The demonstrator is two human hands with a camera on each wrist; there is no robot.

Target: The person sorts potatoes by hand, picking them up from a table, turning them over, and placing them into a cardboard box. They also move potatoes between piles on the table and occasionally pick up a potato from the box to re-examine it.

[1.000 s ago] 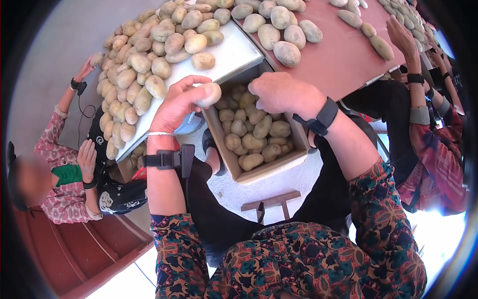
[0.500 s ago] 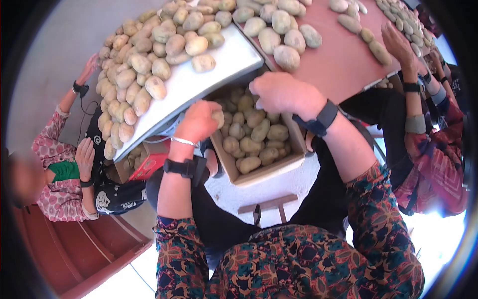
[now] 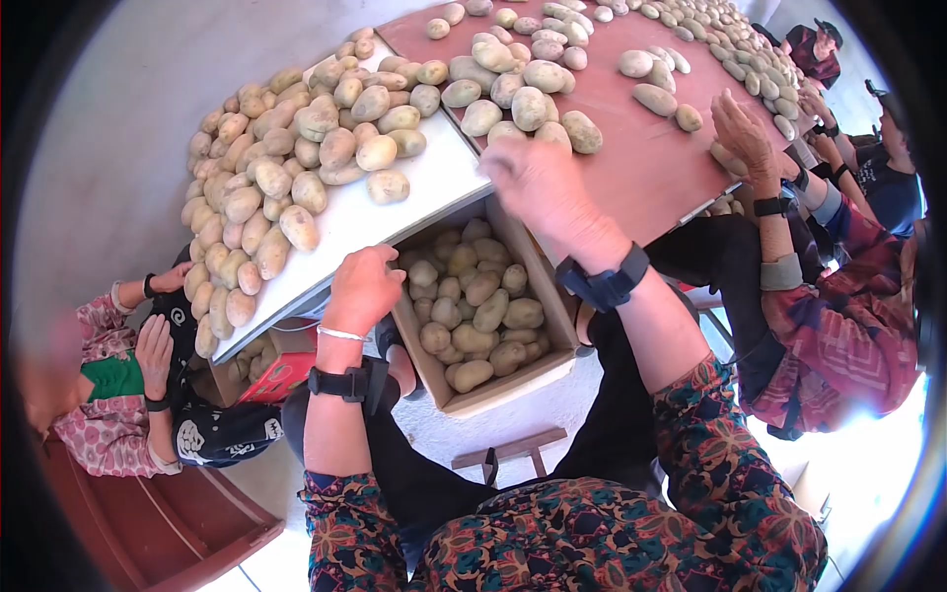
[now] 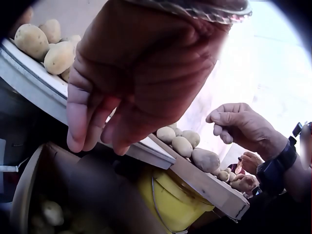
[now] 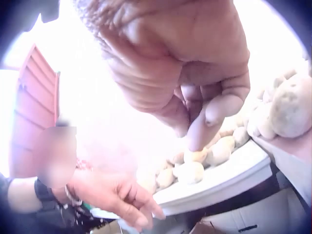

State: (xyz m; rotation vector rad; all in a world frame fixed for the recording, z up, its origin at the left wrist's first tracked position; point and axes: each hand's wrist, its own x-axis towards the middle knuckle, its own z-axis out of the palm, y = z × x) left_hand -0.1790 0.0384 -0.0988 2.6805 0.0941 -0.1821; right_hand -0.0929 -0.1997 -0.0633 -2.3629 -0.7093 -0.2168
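Note:
My left hand (image 3: 363,286) hangs over the left edge of a cardboard box (image 3: 518,380), its fingers loosely bent downward and holding nothing in the left wrist view. Inside the box lie many potatoes (image 3: 481,288). Higher up and to the right, my right hand (image 3: 543,192) is over the table edge, slightly blurred in the head view. Its fingers are loosely curled around nothing in the right wrist view. Just beyond it sits a group of potatoes (image 3: 530,109) on the reddish-brown table (image 3: 617,128). A large heap of potatoes (image 3: 271,178) covers much of the white tabletop (image 3: 444,163).
A person in a pink patterned shirt (image 3: 84,434) sits at the left beside a red box (image 3: 286,370). At the right, another person's hand (image 3: 745,138) is over the table. A yellow bucket (image 4: 170,200) stands below the tabletop. A wooden stool part (image 3: 508,447) shows below.
The potato my left hand held is gone from it, and that hand has lowered to the box's left edge. My right hand has lifted toward the potatoes on the table. The head view has shifted.

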